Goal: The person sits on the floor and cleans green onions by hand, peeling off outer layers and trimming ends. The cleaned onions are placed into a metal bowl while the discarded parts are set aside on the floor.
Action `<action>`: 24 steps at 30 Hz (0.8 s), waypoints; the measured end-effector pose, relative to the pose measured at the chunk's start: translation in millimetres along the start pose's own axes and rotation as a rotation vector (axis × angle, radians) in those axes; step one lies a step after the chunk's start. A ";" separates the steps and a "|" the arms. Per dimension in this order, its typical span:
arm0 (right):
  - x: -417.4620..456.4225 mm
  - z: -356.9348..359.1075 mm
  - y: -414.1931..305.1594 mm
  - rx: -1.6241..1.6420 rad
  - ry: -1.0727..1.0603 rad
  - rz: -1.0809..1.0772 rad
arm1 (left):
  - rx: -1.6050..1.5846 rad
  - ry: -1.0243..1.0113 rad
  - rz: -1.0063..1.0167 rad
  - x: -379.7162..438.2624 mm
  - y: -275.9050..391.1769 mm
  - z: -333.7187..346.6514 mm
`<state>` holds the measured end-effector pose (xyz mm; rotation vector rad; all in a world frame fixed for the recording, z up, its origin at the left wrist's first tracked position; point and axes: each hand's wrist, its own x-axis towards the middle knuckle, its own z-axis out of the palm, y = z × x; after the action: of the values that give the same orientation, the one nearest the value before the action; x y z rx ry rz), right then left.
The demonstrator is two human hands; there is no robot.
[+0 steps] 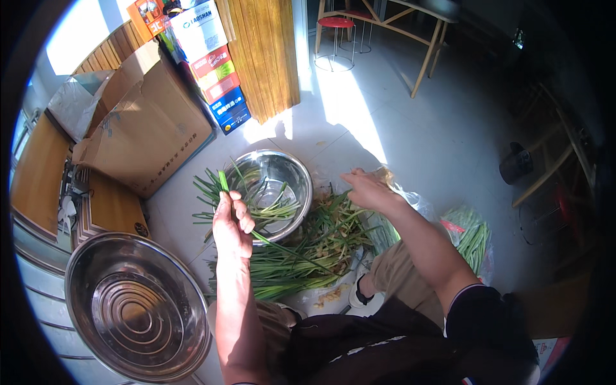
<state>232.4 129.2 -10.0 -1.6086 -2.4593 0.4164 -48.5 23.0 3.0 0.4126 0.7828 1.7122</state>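
My left hand (233,224) is closed around a green stalk (223,181), its thick end above the thumb and a long leaf trailing to the lower right. Behind that hand stands a steel bowl (305,192) with several pale-stemmed green stalks (281,211) in it, some leaning over the left rim. A long pile of similar leafy stalks (288,272), with tangled yellowish trimmings (337,216), lies before me on the floor. My right hand (368,190) is over the pile's far right side, near a clear plastic bag (414,202). Its fingers are bunched; whether they hold anything is unclear.
A large steel basin (192,308) stands at the lower left. Beyond it are a cardboard box (149,125) and stacked cartons (216,72). Bagged green beans (471,240) lie to the right. A red stool (336,22) and a wooden-legged table (423,53) stand farther off.
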 end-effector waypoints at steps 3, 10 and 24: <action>1.4 15.2 -19.7 0.240 -0.202 -0.073 | -0.293 -0.016 0.023 9.2 8.2 -13.7; -34.6 47.5 -59.8 1.140 -0.957 0.088 | -0.361 0.158 0.154 22.8 38.5 -45.1; -31.8 69.1 -78.9 0.885 -0.690 -0.182 | -0.301 0.330 0.154 21.1 26.1 -43.7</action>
<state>156.4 60.8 -49.5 -0.9245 -2.1788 1.9365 -101.1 27.3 -12.9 -0.0190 0.7233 2.0369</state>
